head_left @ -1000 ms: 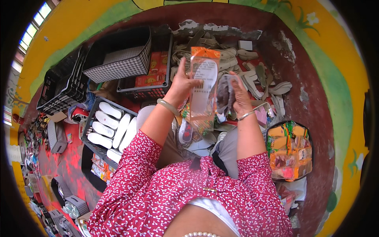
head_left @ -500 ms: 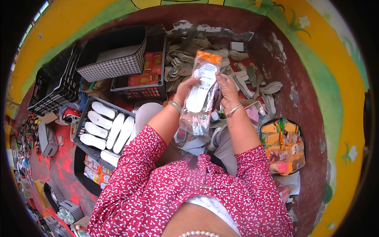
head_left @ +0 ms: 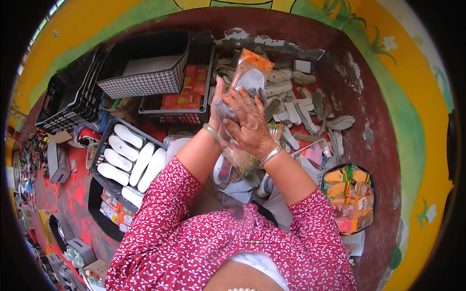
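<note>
In front of my knees, a clear plastic packet (head_left: 245,80) with an orange header is held upright, tilted slightly, between both hands. A pale insole shows through its upper part. A grey, fuzzy piece (head_left: 226,112) lies at the packet's middle, partly under my fingers; I cannot tell if it is inside. My left hand (head_left: 217,104) supports the packet from the left, its fingers straight and pointing up. Across the front lies my right hand (head_left: 248,119), fingers slightly spread and pressing the packet against the left palm. The packet's crinkled lower end hangs below my wrists.
A dark crate of white shoe soles (head_left: 145,165) stands left of my knees. Behind it are a houndstooth basket (head_left: 145,80) and black crates (head_left: 68,97). Loose insoles (head_left: 303,114) are heaped by the wall. A container of orange packets (head_left: 347,194) sits at right.
My right hand has moved from the packet's right edge across its front, covering much of it. The left hand has turned upright with straightened fingers. The grey fuzzy piece now shows at the front.
</note>
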`<state>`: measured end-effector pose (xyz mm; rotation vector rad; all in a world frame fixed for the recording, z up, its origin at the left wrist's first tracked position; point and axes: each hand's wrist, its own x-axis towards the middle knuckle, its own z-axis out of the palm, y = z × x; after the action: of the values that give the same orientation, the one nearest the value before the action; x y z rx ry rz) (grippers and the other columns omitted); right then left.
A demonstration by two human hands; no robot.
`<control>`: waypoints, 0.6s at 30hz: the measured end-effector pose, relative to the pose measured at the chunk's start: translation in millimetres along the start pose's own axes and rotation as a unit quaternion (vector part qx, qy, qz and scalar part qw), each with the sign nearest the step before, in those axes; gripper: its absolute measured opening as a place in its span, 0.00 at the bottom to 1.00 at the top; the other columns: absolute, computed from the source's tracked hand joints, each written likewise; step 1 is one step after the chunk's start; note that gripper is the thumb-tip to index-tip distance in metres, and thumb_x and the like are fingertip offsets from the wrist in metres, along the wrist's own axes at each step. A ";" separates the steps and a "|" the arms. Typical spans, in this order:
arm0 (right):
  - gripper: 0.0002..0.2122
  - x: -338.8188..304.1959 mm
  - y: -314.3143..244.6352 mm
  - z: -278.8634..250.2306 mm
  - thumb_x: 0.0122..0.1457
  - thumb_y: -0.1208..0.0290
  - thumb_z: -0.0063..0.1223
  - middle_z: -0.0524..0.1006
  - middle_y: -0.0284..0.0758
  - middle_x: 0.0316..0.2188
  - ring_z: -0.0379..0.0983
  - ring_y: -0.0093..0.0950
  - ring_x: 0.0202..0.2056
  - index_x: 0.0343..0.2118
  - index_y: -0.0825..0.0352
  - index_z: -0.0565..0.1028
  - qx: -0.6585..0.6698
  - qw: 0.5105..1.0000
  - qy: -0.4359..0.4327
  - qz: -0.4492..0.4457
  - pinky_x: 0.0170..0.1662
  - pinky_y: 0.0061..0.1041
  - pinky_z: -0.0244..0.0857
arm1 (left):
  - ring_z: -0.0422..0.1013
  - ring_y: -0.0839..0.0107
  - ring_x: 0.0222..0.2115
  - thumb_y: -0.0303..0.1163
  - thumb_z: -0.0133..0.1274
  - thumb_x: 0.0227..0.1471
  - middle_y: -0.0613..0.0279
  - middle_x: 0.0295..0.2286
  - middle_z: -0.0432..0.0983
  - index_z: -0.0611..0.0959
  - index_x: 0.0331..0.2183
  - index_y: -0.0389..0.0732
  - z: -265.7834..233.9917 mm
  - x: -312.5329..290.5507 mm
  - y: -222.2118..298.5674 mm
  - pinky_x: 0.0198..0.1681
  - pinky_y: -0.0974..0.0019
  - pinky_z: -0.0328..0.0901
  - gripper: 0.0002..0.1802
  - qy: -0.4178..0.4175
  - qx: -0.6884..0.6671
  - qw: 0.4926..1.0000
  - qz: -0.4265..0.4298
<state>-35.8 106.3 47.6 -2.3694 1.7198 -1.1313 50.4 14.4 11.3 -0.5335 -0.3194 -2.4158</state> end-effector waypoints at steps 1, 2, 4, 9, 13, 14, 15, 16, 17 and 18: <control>0.21 5.5 4.2 0.8 0.57 0.58 0.44 0.59 0.37 0.57 0.48 0.37 0.60 0.54 0.55 0.62 -0.016 1.000 0.005 0.009 0.59 0.43 0.36 | 0.62 0.60 0.49 0.51 0.32 0.58 0.52 0.49 0.63 0.65 0.51 0.39 3.8 -4.7 -6.5 0.54 0.58 0.56 0.29 0.014 -0.004 1.000 0.006; 0.21 11.7 9.1 1.6 0.57 0.58 0.44 0.58 0.38 0.57 0.49 0.37 0.60 0.54 0.55 0.62 -0.032 0.999 0.009 0.019 0.59 0.43 0.37 | 0.61 0.61 0.50 0.52 0.31 0.58 0.53 0.50 0.62 0.65 0.51 0.39 5.5 -5.1 -9.8 0.54 0.58 0.55 0.30 0.028 -0.008 1.000 0.011; 0.21 25.3 23.1 4.1 0.57 0.57 0.43 0.58 0.39 0.57 0.49 0.38 0.59 0.53 0.55 0.62 -0.046 0.997 0.029 0.053 0.59 0.43 0.36 | 0.61 0.59 0.50 0.57 0.32 0.55 0.54 0.51 0.61 0.65 0.52 0.42 4.0 -3.1 -13.5 0.54 0.57 0.55 0.33 0.161 0.111 0.979 0.050; 0.21 54.1 57.4 -5.6 0.56 0.56 0.44 0.64 0.42 0.52 0.59 0.40 0.54 0.51 0.58 0.65 -0.064 0.985 0.099 0.126 0.55 0.38 0.49 | 0.58 0.66 0.52 0.30 0.48 0.49 0.57 0.53 0.57 0.55 0.57 0.42 23.2 -5.0 -13.1 0.55 0.64 0.52 0.35 0.167 0.228 0.958 -0.053; 0.20 58.1 76.3 -24.0 0.57 0.54 0.45 0.75 0.44 0.35 0.72 0.41 0.38 0.45 0.64 0.69 0.117 0.947 0.064 0.293 0.41 0.30 0.64 | 0.55 0.67 0.54 0.17 0.46 0.36 0.58 0.55 0.54 0.50 0.59 0.40 19.8 -1.9 -12.4 0.56 0.67 0.50 0.46 0.150 0.256 0.952 -0.071; 0.18 52.3 91.5 -22.2 0.57 0.58 0.46 0.77 0.40 0.29 0.74 0.34 0.33 0.42 0.67 0.71 0.203 0.938 0.102 0.261 0.39 0.26 0.64 | 0.55 0.67 0.54 0.17 0.45 0.33 0.56 0.56 0.52 0.50 0.59 0.39 21.1 -1.2 -9.9 0.57 0.67 0.49 0.47 0.141 0.267 0.950 -0.081; 0.17 44.0 108.3 -22.0 0.57 0.59 0.47 0.77 0.38 0.30 0.73 0.31 0.32 0.42 0.68 0.71 0.253 0.923 0.095 0.274 0.38 0.25 0.64 | 0.56 0.66 0.54 0.17 0.44 0.32 0.56 0.56 0.53 0.50 0.59 0.38 24.5 0.4 -10.0 0.57 0.68 0.48 0.47 0.131 0.245 0.957 -0.081; 0.16 37.0 122.1 -23.9 0.57 0.61 0.47 0.77 0.37 0.30 0.73 0.28 0.32 0.42 0.69 0.71 0.304 0.905 0.087 0.286 0.38 0.24 0.64 | 0.56 0.65 0.54 0.18 0.44 0.32 0.55 0.56 0.53 0.50 0.59 0.38 31.0 1.5 -10.1 0.57 0.68 0.48 0.47 0.122 0.224 0.964 -0.079; 0.16 29.4 135.6 -27.0 0.58 0.62 0.47 0.77 0.35 0.31 0.72 0.25 0.32 0.41 0.70 0.71 0.354 0.884 0.079 0.296 0.38 0.23 0.64 | 0.57 0.65 0.54 0.18 0.44 0.32 0.54 0.56 0.53 0.50 0.59 0.38 34.0 2.4 -10.3 0.57 0.68 0.48 0.47 0.113 0.202 0.970 -0.077; 0.15 23.6 144.5 -32.6 0.58 0.63 0.47 0.76 0.34 0.32 0.71 0.24 0.33 0.42 0.70 0.71 0.363 0.863 0.139 0.322 0.39 0.23 0.64 | 0.57 0.59 0.54 0.18 0.44 0.31 0.50 0.54 0.55 0.51 0.59 0.40 28.1 4.0 -7.9 0.58 0.61 0.49 0.48 0.104 0.211 0.971 -0.052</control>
<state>-169.8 41.8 27.1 -1.1189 1.5418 -1.6198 50.8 28.2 37.3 -0.0744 -0.7609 -2.3782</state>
